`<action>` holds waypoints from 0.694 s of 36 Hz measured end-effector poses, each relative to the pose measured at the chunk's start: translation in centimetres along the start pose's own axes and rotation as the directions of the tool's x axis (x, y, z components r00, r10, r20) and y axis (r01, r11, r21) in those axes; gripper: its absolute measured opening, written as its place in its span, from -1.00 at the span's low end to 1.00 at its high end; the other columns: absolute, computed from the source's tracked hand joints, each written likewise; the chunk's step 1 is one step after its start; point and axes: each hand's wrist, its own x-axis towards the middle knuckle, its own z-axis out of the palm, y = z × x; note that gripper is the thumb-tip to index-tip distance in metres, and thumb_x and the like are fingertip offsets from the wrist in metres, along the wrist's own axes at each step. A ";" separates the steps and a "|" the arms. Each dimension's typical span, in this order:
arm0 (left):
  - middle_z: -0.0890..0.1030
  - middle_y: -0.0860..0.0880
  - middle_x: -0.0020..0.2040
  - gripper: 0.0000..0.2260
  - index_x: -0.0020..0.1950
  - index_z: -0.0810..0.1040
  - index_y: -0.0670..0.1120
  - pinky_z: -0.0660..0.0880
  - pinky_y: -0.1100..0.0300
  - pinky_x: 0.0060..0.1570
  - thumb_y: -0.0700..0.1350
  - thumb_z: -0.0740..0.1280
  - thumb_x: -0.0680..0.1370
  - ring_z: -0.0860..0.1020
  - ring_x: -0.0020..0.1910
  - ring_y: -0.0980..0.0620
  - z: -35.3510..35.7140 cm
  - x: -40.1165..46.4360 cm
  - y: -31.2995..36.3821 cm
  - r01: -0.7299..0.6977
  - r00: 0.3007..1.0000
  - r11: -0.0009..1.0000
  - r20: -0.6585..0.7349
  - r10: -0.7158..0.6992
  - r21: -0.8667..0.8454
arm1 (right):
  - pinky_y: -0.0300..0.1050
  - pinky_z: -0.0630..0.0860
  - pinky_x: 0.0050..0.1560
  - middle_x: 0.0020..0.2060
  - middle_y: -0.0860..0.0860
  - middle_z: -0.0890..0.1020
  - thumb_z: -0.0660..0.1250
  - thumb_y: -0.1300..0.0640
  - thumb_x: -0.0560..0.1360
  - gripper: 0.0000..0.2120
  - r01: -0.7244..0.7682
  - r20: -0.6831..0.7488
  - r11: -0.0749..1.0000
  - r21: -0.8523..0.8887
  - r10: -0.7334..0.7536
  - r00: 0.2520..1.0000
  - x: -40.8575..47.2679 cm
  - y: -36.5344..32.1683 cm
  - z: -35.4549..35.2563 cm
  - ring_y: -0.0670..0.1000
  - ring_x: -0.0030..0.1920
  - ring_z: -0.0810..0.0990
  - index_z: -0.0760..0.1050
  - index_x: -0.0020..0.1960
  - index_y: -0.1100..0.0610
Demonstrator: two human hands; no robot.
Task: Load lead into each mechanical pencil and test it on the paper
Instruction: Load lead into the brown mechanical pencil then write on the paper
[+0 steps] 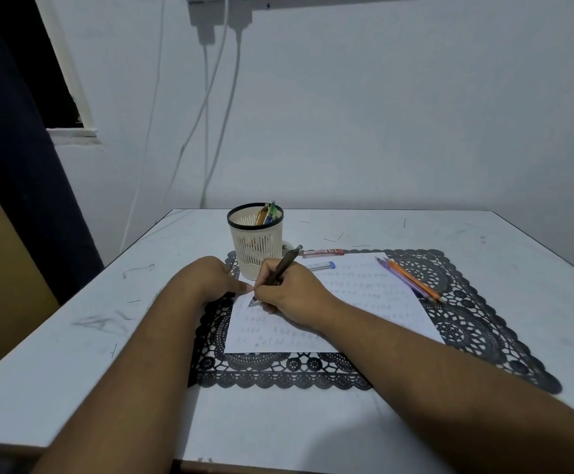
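Note:
My right hand (290, 290) grips a dark mechanical pencil (284, 266) in a writing hold, its metal tip down on the upper left part of the white paper (398, 302), which carries rows of small pencil marks. My left hand (210, 277) rests fingers-down on the paper's left edge beside the tip. A purple pencil (403, 278) and an orange pencil (415, 280) lie side by side on the paper's right edge. A red lead case (323, 252) and a clear blue-capped lead tube (321, 266) lie behind my right hand.
A cream mesh pencil cup (255, 242) holding several pens stands just behind my hands. A black lace placemat (467, 323) lies under the paper on the white table (73, 354). Loose lead bits are scattered on the far table. White cables hang down the wall.

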 end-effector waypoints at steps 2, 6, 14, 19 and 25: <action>0.56 -0.03 -0.26 -0.66 -0.17 0.57 -0.13 0.37 0.14 -0.30 0.10 0.57 0.45 0.51 -0.27 0.02 0.0 0.0 -0.1 0.000 1.000 1.000 -0.002 0.000 -0.003 | -0.02 0.53 -0.17 -0.30 0.16 0.54 0.39 0.38 0.51 -0.81 0.001 0.011 1.000 -0.009 -0.001 1.000 -0.1 -0.1 -0.1 0.11 -0.26 0.52 0.53 -0.22 0.16; 0.62 -0.06 -0.21 -0.68 -0.12 0.63 -0.16 0.39 0.15 -0.28 0.08 0.57 0.46 0.54 -0.24 0.02 0.2 -0.2 -0.1 -0.002 1.000 1.000 0.004 0.002 -0.005 | -0.11 0.55 -0.20 -0.29 0.12 0.54 0.39 0.38 0.53 -0.79 -0.006 0.027 1.000 -0.007 0.006 1.000 -0.3 0.0 0.0 0.05 -0.25 0.53 0.52 -0.22 0.15; 0.58 -0.05 -0.26 -0.68 -0.18 0.60 -0.15 0.37 0.13 -0.29 0.07 0.58 0.44 0.51 -0.27 0.01 0.2 0.0 -0.1 -0.001 1.000 1.000 0.004 0.001 -0.024 | -0.10 0.52 -0.24 -0.28 0.16 0.53 0.37 0.39 0.53 -0.83 0.008 -0.003 1.000 -0.016 -0.008 1.000 -0.5 -0.3 0.1 0.07 -0.27 0.51 0.52 -0.19 0.20; 0.61 -0.07 -0.22 -0.65 -0.15 0.63 -0.17 0.41 0.12 -0.25 0.10 0.59 0.42 0.54 -0.25 -0.01 0.1 0.1 -0.2 0.004 1.000 1.000 0.001 -0.004 -0.015 | -0.10 0.53 -0.20 -0.31 0.09 0.53 0.38 0.37 0.53 -0.82 -0.003 0.033 1.000 -0.006 0.003 0.999 -0.4 -0.1 0.1 0.06 -0.25 0.51 0.53 -0.20 0.17; 0.62 -0.06 -0.18 -0.65 -0.08 0.64 -0.17 0.39 0.12 -0.22 0.12 0.54 0.48 0.55 -0.20 0.00 0.0 0.1 -0.2 0.011 1.000 1.000 -0.011 -0.010 0.029 | -0.05 0.59 -0.13 -0.24 0.12 0.62 0.42 0.38 0.51 -0.77 0.018 -0.067 0.998 0.063 -0.014 0.998 0.5 0.1 0.1 0.11 -0.18 0.59 0.60 -0.21 0.08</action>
